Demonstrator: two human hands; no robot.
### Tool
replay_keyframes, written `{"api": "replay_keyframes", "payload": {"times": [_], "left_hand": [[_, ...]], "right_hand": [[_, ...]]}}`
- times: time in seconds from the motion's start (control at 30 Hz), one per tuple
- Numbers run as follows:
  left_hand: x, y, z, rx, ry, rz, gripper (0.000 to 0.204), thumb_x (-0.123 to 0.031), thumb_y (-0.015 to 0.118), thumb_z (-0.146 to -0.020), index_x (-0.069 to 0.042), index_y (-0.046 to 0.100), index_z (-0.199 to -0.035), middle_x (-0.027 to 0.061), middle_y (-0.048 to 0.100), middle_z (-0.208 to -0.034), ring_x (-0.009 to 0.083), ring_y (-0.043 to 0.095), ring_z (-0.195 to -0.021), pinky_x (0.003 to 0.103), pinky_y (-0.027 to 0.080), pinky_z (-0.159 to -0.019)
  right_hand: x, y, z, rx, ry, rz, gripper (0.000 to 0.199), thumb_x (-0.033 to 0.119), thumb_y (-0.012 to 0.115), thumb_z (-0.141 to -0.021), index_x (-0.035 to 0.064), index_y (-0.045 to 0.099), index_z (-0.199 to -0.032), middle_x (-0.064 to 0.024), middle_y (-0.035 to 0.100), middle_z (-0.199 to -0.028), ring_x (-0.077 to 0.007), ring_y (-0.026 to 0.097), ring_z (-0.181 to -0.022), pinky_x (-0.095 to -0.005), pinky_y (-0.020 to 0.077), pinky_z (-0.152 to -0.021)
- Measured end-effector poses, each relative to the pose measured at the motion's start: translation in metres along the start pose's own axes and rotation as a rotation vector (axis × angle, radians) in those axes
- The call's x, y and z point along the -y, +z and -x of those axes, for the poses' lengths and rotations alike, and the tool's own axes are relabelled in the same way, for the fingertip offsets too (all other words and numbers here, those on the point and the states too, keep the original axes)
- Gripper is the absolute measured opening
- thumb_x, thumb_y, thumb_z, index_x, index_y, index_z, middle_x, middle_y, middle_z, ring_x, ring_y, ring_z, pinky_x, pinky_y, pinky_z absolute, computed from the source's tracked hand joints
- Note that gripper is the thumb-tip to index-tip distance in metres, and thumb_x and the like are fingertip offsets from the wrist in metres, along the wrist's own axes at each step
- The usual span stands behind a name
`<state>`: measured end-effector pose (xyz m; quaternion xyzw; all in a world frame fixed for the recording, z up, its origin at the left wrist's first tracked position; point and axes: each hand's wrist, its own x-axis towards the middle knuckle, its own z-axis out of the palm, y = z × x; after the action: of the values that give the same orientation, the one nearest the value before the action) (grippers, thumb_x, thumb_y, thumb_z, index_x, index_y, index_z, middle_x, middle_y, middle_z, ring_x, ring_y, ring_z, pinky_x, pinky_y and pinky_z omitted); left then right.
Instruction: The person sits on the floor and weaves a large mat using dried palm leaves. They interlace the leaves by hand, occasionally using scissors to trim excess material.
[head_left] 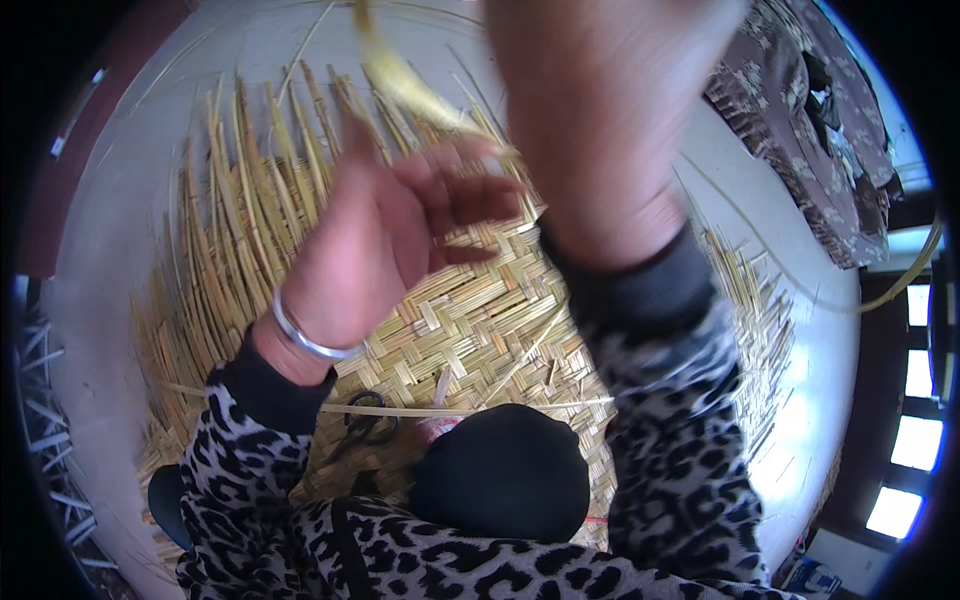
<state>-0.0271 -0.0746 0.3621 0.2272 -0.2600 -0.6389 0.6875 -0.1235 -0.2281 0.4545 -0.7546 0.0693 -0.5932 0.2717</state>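
A large woven mat of split bamboo or cane strips [470, 335] lies on the floor in front of me, with long unwoven ends fanning out at its far left. Above the mat is my left hand [385, 225], its thumb and loosely bent fingers apart, and no held thing shows in it. My right hand [590, 110] is raised close to the camera at the top, blurred, with its fingers hidden. A pale yellow strip [405, 85], smeared by motion, curves between the top edge and the space beside both hands; what holds it cannot be seen.
Dark-handled scissors [372, 420] and a loose strip [480, 410] lie across the mat near my black-covered knee [505, 470]. A patterned dark cloth [790, 130] drapes at the far right. Another long strip [905, 280] arcs there. Metal tubes [55, 430] stand at the left edge.
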Motion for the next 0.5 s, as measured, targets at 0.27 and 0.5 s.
{"api": "replay_keyframes", "payload": {"times": [0.27,0.5], "left_hand": [[-0.103,-0.063,0.070,-0.350,0.527,0.209,0.078,-0.058,0.031,-0.100,0.009,0.029,-0.140,0.0228,0.046,-0.138,0.0314,0.046,-0.128,0.045,0.037,-0.109],[-0.191,-0.070,0.143,-0.041,0.674,0.010,0.054,-0.033,0.033,-0.106,0.009,0.030,-0.139,0.0252,0.047,-0.135,0.0322,0.043,-0.132,0.047,0.032,-0.114]], "right_hand": [[0.047,0.063,0.090,0.089,0.640,-0.938,0.007,0.004,0.061,-0.092,0.0033,0.055,-0.097,-0.0090,0.067,-0.091,-0.0154,0.067,-0.083,-0.0281,0.0548,-0.074],[0.015,0.051,0.116,-0.056,1.053,-1.314,0.009,0.012,0.060,-0.095,0.0043,0.058,-0.100,-0.0081,0.068,-0.091,-0.0176,0.066,-0.085,-0.0325,0.0558,-0.080]]}}
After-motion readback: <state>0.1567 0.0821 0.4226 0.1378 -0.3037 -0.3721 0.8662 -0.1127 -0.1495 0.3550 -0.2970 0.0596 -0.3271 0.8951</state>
